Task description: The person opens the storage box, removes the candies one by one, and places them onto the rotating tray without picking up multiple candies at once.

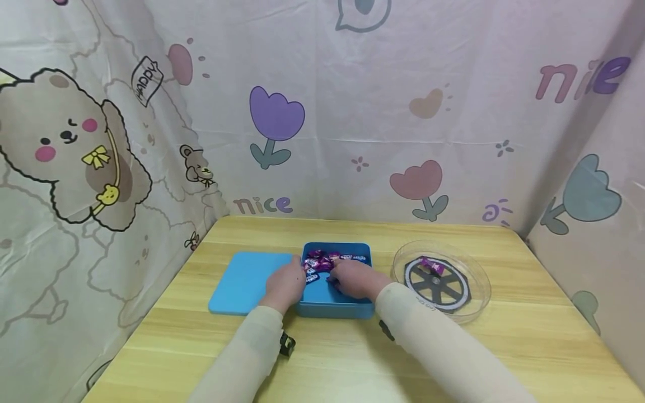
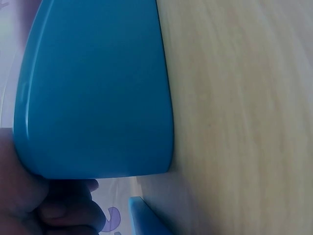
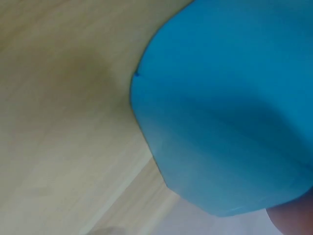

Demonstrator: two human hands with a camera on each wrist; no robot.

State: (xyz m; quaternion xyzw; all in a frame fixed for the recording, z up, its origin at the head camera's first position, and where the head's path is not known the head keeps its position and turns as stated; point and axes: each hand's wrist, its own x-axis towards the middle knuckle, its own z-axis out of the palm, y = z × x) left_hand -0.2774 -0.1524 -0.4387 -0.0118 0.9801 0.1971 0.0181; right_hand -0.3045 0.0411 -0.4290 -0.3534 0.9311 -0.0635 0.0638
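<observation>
A blue plastic box stands open on the table, with several wrapped candies in purple and dark blue wrappers lying mostly along its back and left. My left hand grips the box's left wall near the rim; in the left wrist view its curled fingers show beside the box corner. Inside the box, my right hand reaches over the front right, its fingers pinching a dark wrapped candy that they partly hide. The right wrist view shows mostly the box's outer wall.
Left of the box lies a flat blue lid. To the right stands a round clear dish holding a purple candy over a dark spoked wheel pattern. Printed curtains border the wooden table.
</observation>
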